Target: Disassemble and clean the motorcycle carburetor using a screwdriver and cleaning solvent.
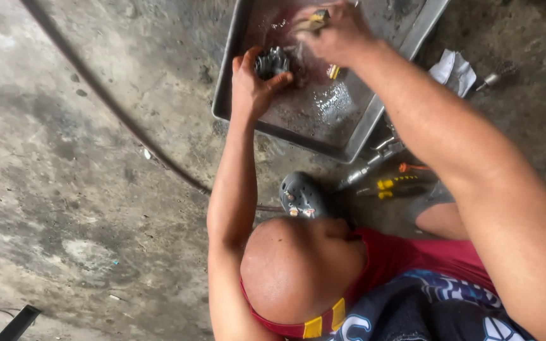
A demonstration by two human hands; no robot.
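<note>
While the left hand curls its fingers around a small dark round metal part over the shallow grey metal tray, the right hand above it pinches a yellow-handled brush, its bristles blurred. Yellow-handled screwdrivers lie below the tray, half shadowed.
</note>
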